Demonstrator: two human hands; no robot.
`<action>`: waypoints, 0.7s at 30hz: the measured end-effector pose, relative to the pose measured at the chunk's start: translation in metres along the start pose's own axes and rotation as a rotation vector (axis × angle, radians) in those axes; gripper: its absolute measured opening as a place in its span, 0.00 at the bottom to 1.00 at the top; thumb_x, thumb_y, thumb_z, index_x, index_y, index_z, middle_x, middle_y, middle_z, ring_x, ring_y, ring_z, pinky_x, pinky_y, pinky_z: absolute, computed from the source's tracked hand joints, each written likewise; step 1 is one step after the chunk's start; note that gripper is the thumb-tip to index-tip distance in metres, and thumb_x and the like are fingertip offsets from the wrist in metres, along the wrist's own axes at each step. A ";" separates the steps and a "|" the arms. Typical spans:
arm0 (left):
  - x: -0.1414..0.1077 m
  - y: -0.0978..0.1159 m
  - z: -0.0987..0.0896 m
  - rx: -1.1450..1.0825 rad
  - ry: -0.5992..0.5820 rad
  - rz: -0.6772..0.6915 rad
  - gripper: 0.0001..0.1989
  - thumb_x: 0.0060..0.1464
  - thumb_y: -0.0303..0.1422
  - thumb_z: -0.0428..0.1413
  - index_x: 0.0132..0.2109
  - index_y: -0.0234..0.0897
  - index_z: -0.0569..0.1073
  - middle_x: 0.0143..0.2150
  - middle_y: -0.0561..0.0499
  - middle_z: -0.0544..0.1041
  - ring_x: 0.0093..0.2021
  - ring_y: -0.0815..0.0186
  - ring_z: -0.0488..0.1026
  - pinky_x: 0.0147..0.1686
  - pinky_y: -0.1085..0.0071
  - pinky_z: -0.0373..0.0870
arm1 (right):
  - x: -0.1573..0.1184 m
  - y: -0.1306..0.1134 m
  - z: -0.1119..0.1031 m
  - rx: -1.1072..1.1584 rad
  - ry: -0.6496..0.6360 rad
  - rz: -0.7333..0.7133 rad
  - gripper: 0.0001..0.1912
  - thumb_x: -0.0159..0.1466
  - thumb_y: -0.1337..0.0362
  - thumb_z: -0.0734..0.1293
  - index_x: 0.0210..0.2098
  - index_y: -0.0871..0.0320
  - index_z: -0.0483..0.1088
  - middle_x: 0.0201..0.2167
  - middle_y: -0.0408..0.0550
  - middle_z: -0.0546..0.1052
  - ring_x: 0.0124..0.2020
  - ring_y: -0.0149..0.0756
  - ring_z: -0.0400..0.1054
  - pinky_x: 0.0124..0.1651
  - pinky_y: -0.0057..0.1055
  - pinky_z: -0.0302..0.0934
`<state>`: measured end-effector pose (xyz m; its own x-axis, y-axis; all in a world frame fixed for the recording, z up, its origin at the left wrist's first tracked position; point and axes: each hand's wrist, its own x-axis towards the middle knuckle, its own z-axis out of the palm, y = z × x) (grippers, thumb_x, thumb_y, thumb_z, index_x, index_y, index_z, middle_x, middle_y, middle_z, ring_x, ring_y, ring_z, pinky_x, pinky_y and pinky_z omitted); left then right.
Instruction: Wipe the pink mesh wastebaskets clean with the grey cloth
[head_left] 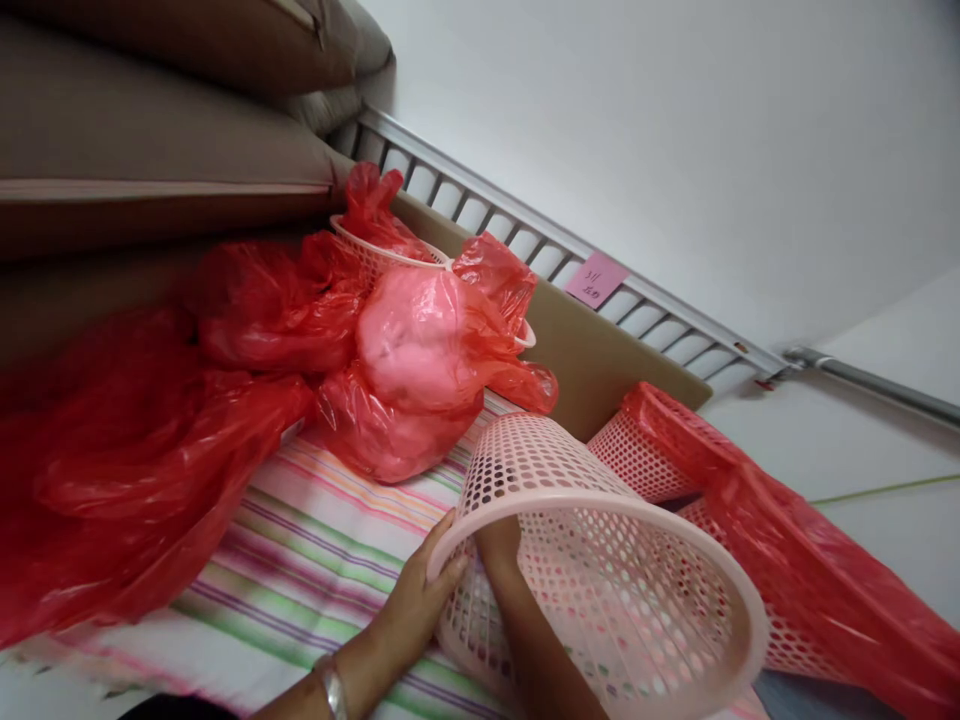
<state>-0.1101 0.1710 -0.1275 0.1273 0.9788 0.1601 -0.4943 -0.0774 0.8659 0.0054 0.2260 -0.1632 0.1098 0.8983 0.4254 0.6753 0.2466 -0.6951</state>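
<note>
A pale pink perforated plastic basket (555, 500) lies tipped on its side, its wide mouth facing me. My left hand (427, 590), with a silver bracelet at the wrist, grips the left side of the basket's rim, thumb over the edge. Through the mouth reaches my right arm, and my right hand (499, 540) is inside against the left inner wall. The rim and the basket wall hide its fingers. Beneath the basket spreads a striped cloth (315, 545). Just beyond it sits a red plastic bag (420, 350) with something pale pink inside.
More red bags (150, 470) are heaped on the left. A bagged basket (390, 250) stands behind, and baskets with red plastic over them (645, 450) are at the right. A metal rail (487, 190) with a pink note (598, 279) runs along the wall. Folded brown padding (157, 130) fills the upper left.
</note>
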 end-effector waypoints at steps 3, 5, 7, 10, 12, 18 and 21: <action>-0.001 -0.003 0.001 -0.023 -0.012 -0.022 0.30 0.56 0.43 0.53 0.62 0.36 0.59 0.64 0.47 0.59 0.65 0.55 0.51 0.63 0.58 0.50 | 0.006 -0.006 -0.018 -0.040 0.015 0.023 0.15 0.55 0.63 0.59 0.38 0.58 0.73 0.38 0.52 0.76 0.40 0.42 0.70 0.40 0.34 0.63; -0.001 -0.005 0.002 -0.030 -0.008 -0.007 0.29 0.56 0.43 0.52 0.62 0.36 0.60 0.63 0.47 0.60 0.64 0.55 0.53 0.63 0.57 0.50 | -0.007 -0.009 -0.026 -0.065 0.024 0.036 0.18 0.54 0.62 0.60 0.42 0.60 0.71 0.41 0.54 0.75 0.43 0.43 0.69 0.43 0.35 0.62; -0.001 -0.005 0.002 -0.022 0.008 0.020 0.27 0.56 0.42 0.52 0.60 0.38 0.62 0.62 0.47 0.62 0.62 0.55 0.57 0.63 0.56 0.50 | -0.031 -0.012 -0.029 -0.077 0.031 0.046 0.22 0.54 0.62 0.61 0.47 0.63 0.68 0.43 0.57 0.74 0.45 0.45 0.68 0.46 0.36 0.62; -0.002 -0.004 0.002 -0.017 0.022 0.038 0.25 0.56 0.42 0.52 0.59 0.39 0.64 0.61 0.47 0.65 0.60 0.55 0.61 0.63 0.56 0.50 | -0.066 -0.013 -0.030 -0.058 0.049 0.019 0.24 0.54 0.63 0.62 0.49 0.65 0.66 0.42 0.58 0.74 0.46 0.45 0.68 0.46 0.36 0.63; -0.004 -0.002 0.002 -0.017 0.018 0.035 0.25 0.57 0.42 0.52 0.59 0.39 0.64 0.60 0.48 0.65 0.61 0.55 0.60 0.63 0.56 0.50 | -0.075 -0.012 -0.029 -0.043 0.022 -0.006 0.25 0.54 0.63 0.63 0.51 0.65 0.64 0.44 0.58 0.74 0.47 0.44 0.68 0.46 0.36 0.63; -0.009 -0.003 0.004 0.002 -0.033 0.042 0.25 0.58 0.42 0.51 0.60 0.41 0.63 0.62 0.49 0.63 0.63 0.55 0.56 0.63 0.56 0.49 | -0.013 -0.003 -0.023 -0.097 0.024 -0.046 0.18 0.59 0.61 0.60 0.46 0.62 0.69 0.44 0.54 0.74 0.45 0.41 0.68 0.47 0.35 0.62; -0.013 -0.006 0.007 -0.025 -0.080 0.004 0.26 0.59 0.41 0.50 0.62 0.41 0.59 0.63 0.49 0.60 0.65 0.56 0.51 0.63 0.56 0.49 | 0.030 0.008 -0.016 -0.136 0.056 -0.058 0.15 0.62 0.59 0.60 0.44 0.60 0.70 0.41 0.52 0.74 0.43 0.39 0.69 0.46 0.36 0.62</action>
<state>-0.1030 0.1576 -0.1318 0.1926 0.9603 0.2018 -0.5163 -0.0757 0.8530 0.0256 0.2493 -0.1468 0.1053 0.8614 0.4968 0.7739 0.2428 -0.5849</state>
